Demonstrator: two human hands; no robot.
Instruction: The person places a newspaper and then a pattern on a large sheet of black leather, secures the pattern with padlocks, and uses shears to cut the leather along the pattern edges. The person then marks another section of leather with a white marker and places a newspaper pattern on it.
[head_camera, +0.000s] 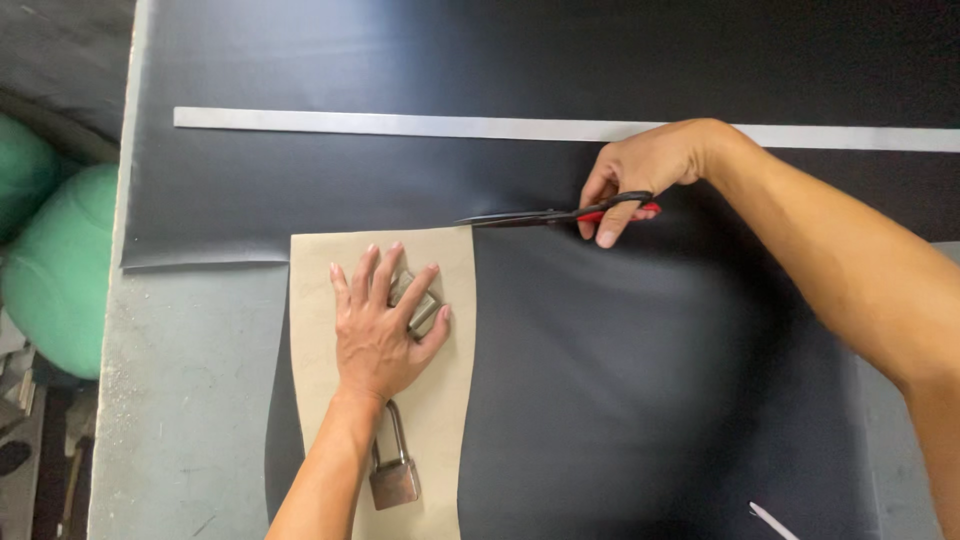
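Note:
My left hand (380, 325) lies flat with fingers spread on a tan paper pattern (320, 300), covering a metal padlock (418, 305) under the fingers. The pattern rests on a sheet of black material (650, 380). A second padlock (394, 472) sits on the pattern by my left wrist. My right hand (640, 175) grips red-handled scissors (545, 215), their blades pointing left along the pattern's top right corner, at the black sheet.
A long metal ruler (400, 124) lies across the black sheet further back. The grey table (190, 390) shows bare at the left. Green bundles (55, 270) sit beyond the table's left edge. A small white stick (772, 520) lies at the bottom right.

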